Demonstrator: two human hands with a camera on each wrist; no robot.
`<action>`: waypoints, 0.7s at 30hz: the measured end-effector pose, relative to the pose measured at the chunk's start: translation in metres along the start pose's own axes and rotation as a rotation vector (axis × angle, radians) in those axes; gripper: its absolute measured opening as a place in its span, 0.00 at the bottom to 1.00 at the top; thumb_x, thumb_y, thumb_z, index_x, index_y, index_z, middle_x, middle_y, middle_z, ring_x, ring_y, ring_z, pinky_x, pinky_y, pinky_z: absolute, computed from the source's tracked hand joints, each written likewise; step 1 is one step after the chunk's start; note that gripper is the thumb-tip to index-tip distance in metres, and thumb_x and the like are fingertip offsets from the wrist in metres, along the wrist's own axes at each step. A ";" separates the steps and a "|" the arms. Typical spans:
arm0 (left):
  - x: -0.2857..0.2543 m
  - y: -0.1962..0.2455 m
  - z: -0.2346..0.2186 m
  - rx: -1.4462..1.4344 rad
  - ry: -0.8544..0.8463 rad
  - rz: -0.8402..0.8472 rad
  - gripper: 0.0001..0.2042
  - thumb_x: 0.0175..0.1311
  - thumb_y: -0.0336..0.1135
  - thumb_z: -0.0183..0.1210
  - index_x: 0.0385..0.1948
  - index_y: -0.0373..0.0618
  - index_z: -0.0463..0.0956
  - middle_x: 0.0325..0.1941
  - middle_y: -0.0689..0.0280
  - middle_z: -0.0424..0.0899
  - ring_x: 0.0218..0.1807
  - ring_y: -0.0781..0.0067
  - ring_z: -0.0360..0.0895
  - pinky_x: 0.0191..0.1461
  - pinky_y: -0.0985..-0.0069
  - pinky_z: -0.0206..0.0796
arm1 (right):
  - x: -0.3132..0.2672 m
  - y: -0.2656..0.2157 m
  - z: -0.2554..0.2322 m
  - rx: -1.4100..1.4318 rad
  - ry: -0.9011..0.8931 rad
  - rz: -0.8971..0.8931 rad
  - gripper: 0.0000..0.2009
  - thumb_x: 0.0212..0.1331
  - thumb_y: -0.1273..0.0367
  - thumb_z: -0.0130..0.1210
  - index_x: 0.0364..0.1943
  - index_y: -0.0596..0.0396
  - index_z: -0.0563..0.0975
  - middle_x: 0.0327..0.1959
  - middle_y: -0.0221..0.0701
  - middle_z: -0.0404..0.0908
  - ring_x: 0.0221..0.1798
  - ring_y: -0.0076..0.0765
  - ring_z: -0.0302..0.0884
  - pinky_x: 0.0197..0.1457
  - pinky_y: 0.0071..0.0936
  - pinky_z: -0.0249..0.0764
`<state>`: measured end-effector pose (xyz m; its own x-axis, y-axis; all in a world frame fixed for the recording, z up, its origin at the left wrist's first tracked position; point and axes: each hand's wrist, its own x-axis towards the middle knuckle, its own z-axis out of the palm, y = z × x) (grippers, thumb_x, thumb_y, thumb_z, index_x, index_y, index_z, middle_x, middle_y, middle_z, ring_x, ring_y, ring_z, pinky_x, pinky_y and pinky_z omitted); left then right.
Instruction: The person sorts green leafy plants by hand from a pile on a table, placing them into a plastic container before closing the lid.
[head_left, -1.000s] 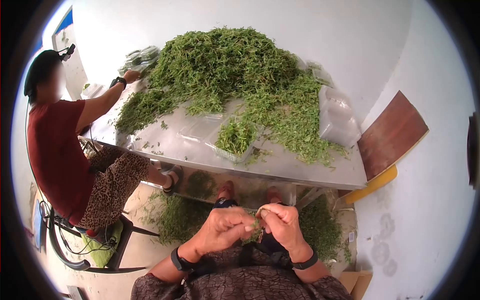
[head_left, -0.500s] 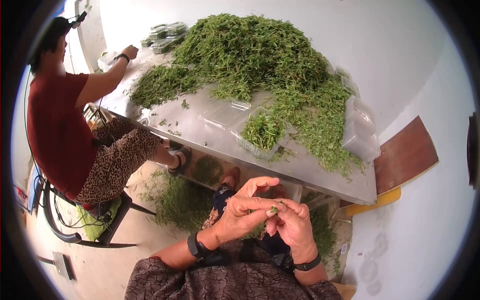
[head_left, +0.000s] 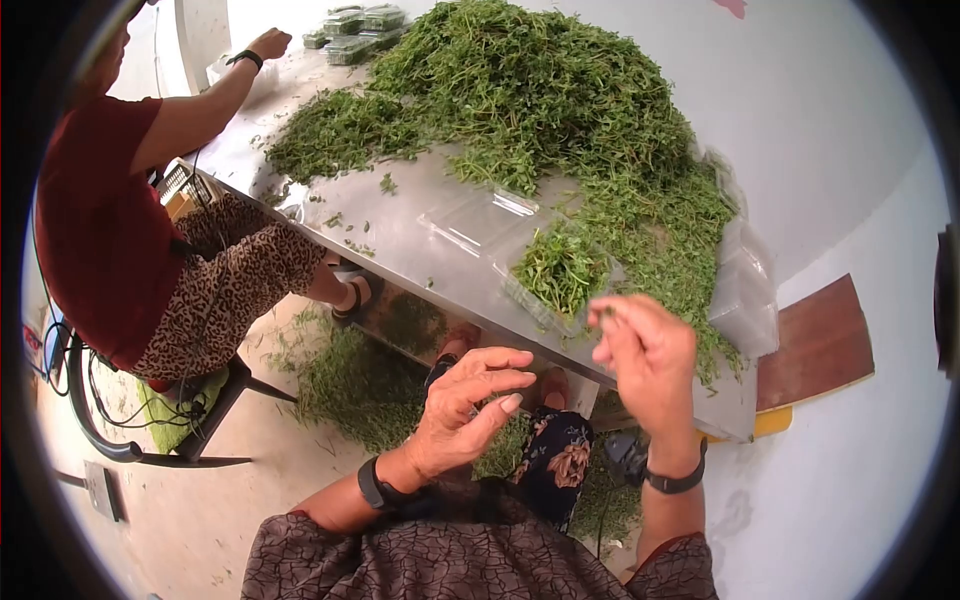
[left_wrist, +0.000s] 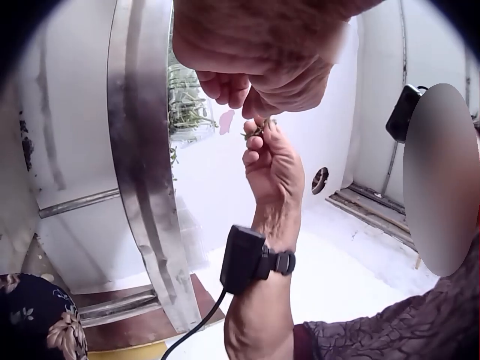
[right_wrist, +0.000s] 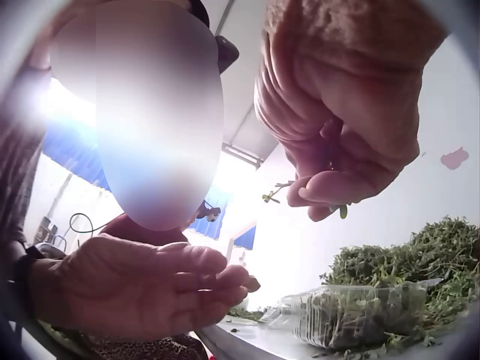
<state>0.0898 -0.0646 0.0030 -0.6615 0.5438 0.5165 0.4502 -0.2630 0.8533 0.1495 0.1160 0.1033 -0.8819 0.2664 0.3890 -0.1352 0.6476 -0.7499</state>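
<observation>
My right hand (head_left: 650, 360) pinches a small green sprig (right_wrist: 271, 193) between thumb and fingers, its leafy ends poking out on both sides. It is raised just beyond the table edge, near a clear plastic clamshell box (head_left: 530, 306). Leafy greens (head_left: 562, 270) fill that box, and its lid (head_left: 478, 222) lies folded back on the table. Lower and to the left, my left hand (head_left: 465, 410) is held over my lap, its fingers loosely bent and spread from the thumb, holding nothing visible. In the left wrist view the sprig shows at the right hand's fingertips.
A large heap of greens (head_left: 540, 95) covers the back of the metal table (head_left: 390, 235). Stacked empty boxes (head_left: 745, 290) stand at the right, filled boxes (head_left: 350, 48) at the far left. Another person (head_left: 100, 230) sits at left, reaching over the table. Greens (head_left: 350, 385) lie on the floor.
Both hands were together over the lap, fingers working on a bit of green. They have parted: the right hand has moved up and right toward the box with the sprig, and the left has let go.
</observation>
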 end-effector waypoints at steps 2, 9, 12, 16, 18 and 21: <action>0.001 -0.004 0.000 0.003 0.009 -0.004 0.11 0.56 0.23 0.56 0.40 0.38 0.80 0.51 0.57 0.79 0.53 0.62 0.74 0.57 0.69 0.65 | 0.029 0.006 0.005 -0.172 -0.007 -0.188 0.08 0.56 0.77 0.55 0.40 0.60 0.79 0.29 0.37 0.79 0.23 0.32 0.79 0.28 0.24 0.74; 0.006 -0.022 -0.009 0.176 0.041 0.155 0.11 0.54 0.23 0.57 0.40 0.37 0.80 0.49 0.56 0.80 0.51 0.59 0.76 0.55 0.66 0.67 | 0.069 0.012 0.005 -0.371 -0.046 -0.209 0.10 0.51 0.73 0.59 0.40 0.54 0.81 0.47 0.45 0.80 0.37 0.46 0.80 0.44 0.34 0.76; 0.019 -0.023 -0.018 0.261 0.095 0.207 0.11 0.53 0.24 0.57 0.40 0.36 0.79 0.48 0.54 0.79 0.50 0.56 0.76 0.53 0.64 0.68 | 0.070 0.024 -0.009 -0.485 -0.031 -0.357 0.10 0.52 0.74 0.59 0.40 0.55 0.81 0.48 0.43 0.80 0.41 0.46 0.80 0.46 0.35 0.76; 0.047 -0.014 -0.029 0.471 0.084 0.394 0.12 0.56 0.27 0.55 0.42 0.38 0.79 0.49 0.54 0.79 0.52 0.51 0.75 0.56 0.58 0.65 | 0.061 0.039 -0.018 -0.501 -0.085 -0.300 0.10 0.52 0.74 0.58 0.40 0.58 0.81 0.47 0.41 0.81 0.46 0.46 0.77 0.50 0.36 0.74; 0.065 -0.004 -0.032 0.568 -0.004 0.426 0.14 0.56 0.31 0.57 0.44 0.39 0.77 0.51 0.55 0.77 0.54 0.52 0.73 0.59 0.57 0.63 | 0.059 0.049 -0.018 -0.485 -0.125 -0.330 0.10 0.53 0.74 0.58 0.39 0.60 0.80 0.46 0.40 0.82 0.50 0.46 0.75 0.54 0.38 0.71; 0.085 -0.006 -0.025 0.733 -0.158 0.456 0.17 0.61 0.40 0.54 0.48 0.40 0.75 0.56 0.56 0.74 0.59 0.53 0.70 0.65 0.53 0.56 | 0.057 0.057 -0.013 -0.502 -0.187 -0.325 0.10 0.54 0.72 0.57 0.40 0.60 0.80 0.46 0.39 0.82 0.54 0.47 0.73 0.59 0.41 0.65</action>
<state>0.0158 -0.0361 0.0433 -0.2566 0.6284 0.7344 0.9584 0.0669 0.2776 0.0973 0.1771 0.0896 -0.9016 -0.1003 0.4208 -0.2210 0.9431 -0.2486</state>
